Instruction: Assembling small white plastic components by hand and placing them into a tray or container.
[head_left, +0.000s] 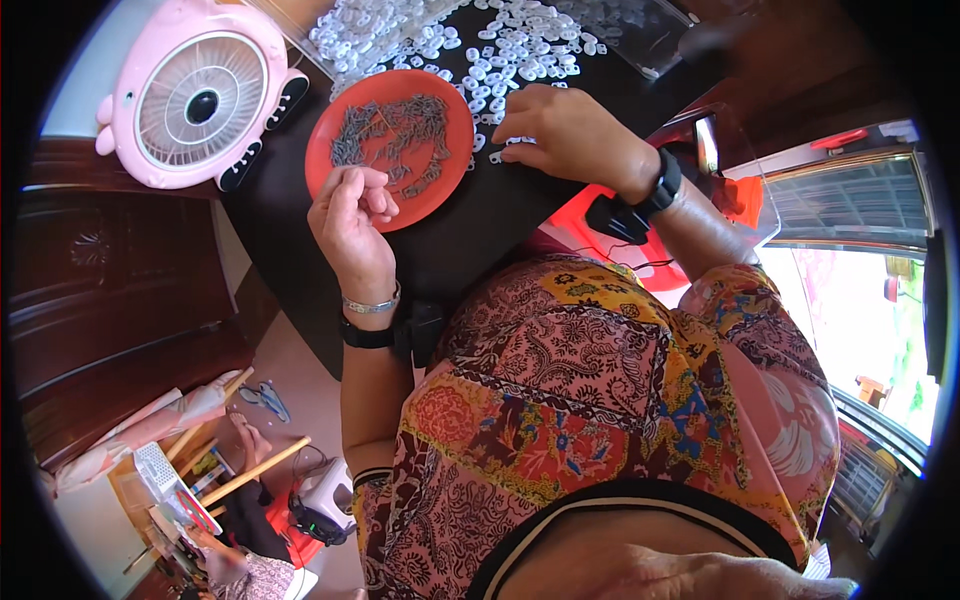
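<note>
My left hand [350, 212] is over the near left rim of a round red plate [443, 190], its fingers curled in toward the thumb. Whatever may be between those fingertips is too small to make out. On the plate lies a spread heap of small grey metal pins or screws [415, 122]. To the right of the plate, my right hand [572, 130] reaches in among small white oval plastic pieces with holes [505, 65]. Its thumb and forefinger are apart, and one white piece [496, 157] lies by the thumb tip.
A pink animal-shaped fan [200, 105] stands left of the plate on the dark table [440, 255]. More white pieces are heaped at the far edge, by a clear plastic container [650, 40]. A red stool [665, 250] is at right. Another person [250, 575] sits at lower left.
</note>
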